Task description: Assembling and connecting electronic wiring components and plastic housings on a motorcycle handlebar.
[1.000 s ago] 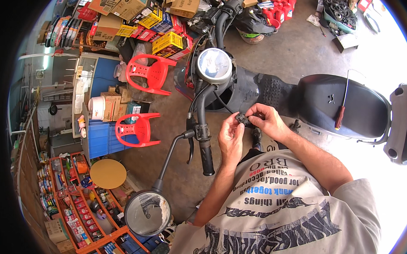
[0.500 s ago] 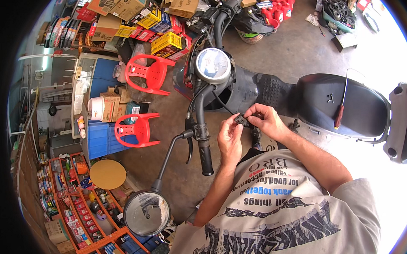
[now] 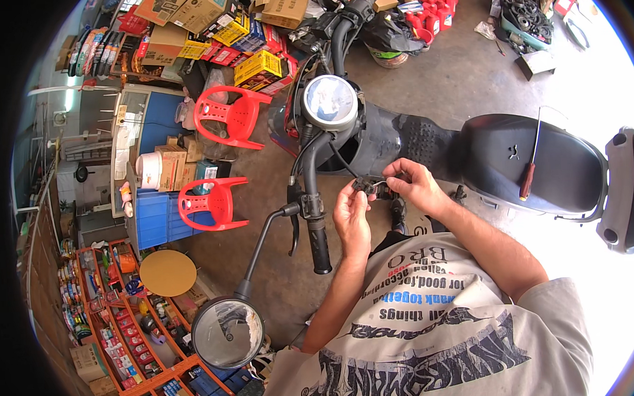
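Observation:
My left hand [image 3: 353, 225] holds a small black switch housing [image 3: 363, 186] beside the scooter's handlebar [image 3: 310, 170], with a black cable running up from it. My right hand [image 3: 418, 191] has its fingertips pinched on a short thin wire [image 3: 378, 185] at the housing's right side; the exact contact is too small to make out. The handlebar grip [image 3: 321, 250] hangs left of my hands. A screwdriver with a red-brown handle [image 3: 527, 180] lies on the black seat [image 3: 497, 150] to the right.
The round mirror [image 3: 227, 330] juts out on my lower left. Two red plastic chairs [image 3: 227, 110], stacked boxes [image 3: 260, 71] and an orange parts rack [image 3: 129, 330] stand on the left. Red bottles [image 3: 432, 9] and a tub of black parts [image 3: 527, 23] are at the back.
My left hand and the housing have shifted a little left, away from my right fingers. A short wire now shows between them. My right hand has barely moved.

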Demonstrator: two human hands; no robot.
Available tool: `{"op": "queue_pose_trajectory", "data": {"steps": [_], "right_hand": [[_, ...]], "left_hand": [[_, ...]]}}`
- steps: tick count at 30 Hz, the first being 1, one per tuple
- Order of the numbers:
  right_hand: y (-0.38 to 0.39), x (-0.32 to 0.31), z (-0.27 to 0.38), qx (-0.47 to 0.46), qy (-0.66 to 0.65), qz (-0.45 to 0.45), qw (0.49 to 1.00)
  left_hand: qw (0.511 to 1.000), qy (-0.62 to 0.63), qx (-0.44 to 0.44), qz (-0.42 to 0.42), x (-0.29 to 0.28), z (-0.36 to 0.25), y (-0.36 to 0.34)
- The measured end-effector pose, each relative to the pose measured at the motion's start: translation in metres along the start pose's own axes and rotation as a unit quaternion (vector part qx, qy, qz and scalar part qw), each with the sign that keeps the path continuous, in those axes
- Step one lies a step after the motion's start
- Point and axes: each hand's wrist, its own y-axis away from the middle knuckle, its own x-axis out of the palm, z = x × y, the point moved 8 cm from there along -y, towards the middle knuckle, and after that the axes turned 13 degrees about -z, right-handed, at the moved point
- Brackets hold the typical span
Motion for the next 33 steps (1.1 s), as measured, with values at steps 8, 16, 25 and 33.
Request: {"op": "queue_pose_trajectory", "data": {"steps": [8, 16, 25, 33], "right_hand": [[0.001, -0.002, -0.006, 0.056, 0.044, 0.008, 0.997], [0.003, -0.002, -0.007, 0.092, 0.051, 0.014, 0.994], [0.002, -0.001, -0.013, 0.109, 0.031, 0.017, 0.993], [0.001, -0.001, -0.014, 0.106, 0.028, 0.015, 0.994]], "left_hand": [[1.000, 0.012, -0.006, -0.014, -0.002, -0.001, 0.000], [0.998, 0.046, -0.042, -0.025, -0.009, 0.010, -0.002], [0.995, 0.070, -0.066, -0.022, -0.006, 0.011, -0.003], [0.992, 0.088, -0.085, -0.021, -0.007, 0.014, -0.004]]}}
